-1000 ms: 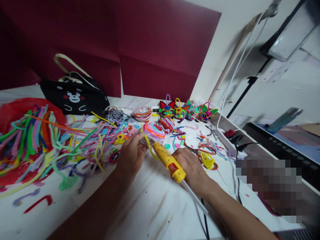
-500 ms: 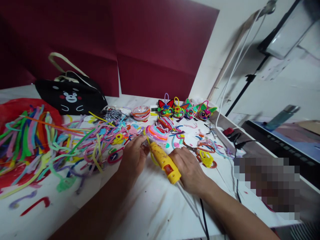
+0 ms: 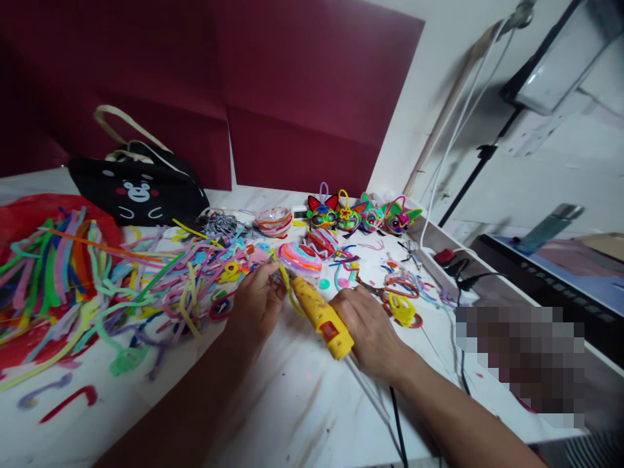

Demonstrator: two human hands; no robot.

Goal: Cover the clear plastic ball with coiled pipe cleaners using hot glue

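My right hand [image 3: 368, 328] is closed around a yellow hot glue gun [image 3: 319, 315], its nozzle pointing away from me and a long clear glue stick [image 3: 365, 383] sticking out of its rear. My left hand [image 3: 257, 302] grips a round piece wound with pink, orange and white pipe cleaners [image 3: 301, 260]; its fingertips are partly hidden behind the piece. A yellow pipe cleaner [image 3: 290, 296] hangs from the left fingers beside the nozzle. Whether the nozzle touches the piece, I cannot tell. Orange-handled scissors [image 3: 418, 320] lie to the right of my right hand.
Loose pipe cleaners [image 3: 146, 279] cover the left side, many on a red bag [image 3: 19, 211]. Behind stand a black tote bag [image 3: 141, 195], a wound bowl shape [image 3: 273, 223] and several animal-face ornaments [image 3: 348, 218]. A power strip's red plug [image 3: 443, 257] and cables run along the right.
My left hand has shifted slightly left with the round piece, and more of the yellow pipe cleaner shows beside the nozzle. The right hand and glue gun have hardly moved.
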